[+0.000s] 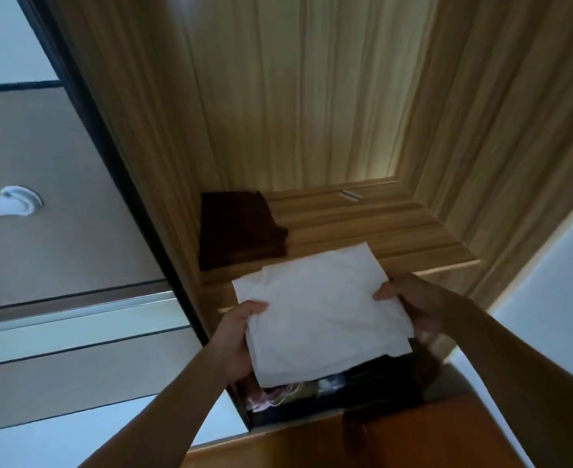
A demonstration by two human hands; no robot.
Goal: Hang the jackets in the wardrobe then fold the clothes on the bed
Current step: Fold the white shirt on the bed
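Note:
I hold a folded white garment (322,315) flat in front of the open wardrobe, its far edge over the front of a wooden shelf (372,228). My left hand (236,336) grips its left edge with the thumb on top. My right hand (410,302) grips its right edge the same way. A folded dark brown garment (237,231) lies on the left side of that shelf. No jackets are in view.
Below the white garment an open drawer (329,393) holds dark and mixed small items. The wardrobe's wooden walls (312,96) rise on the back and both sides. A sliding door with a round handle (21,201) stands at the left. An orange-brown surface (430,434) lies at the bottom.

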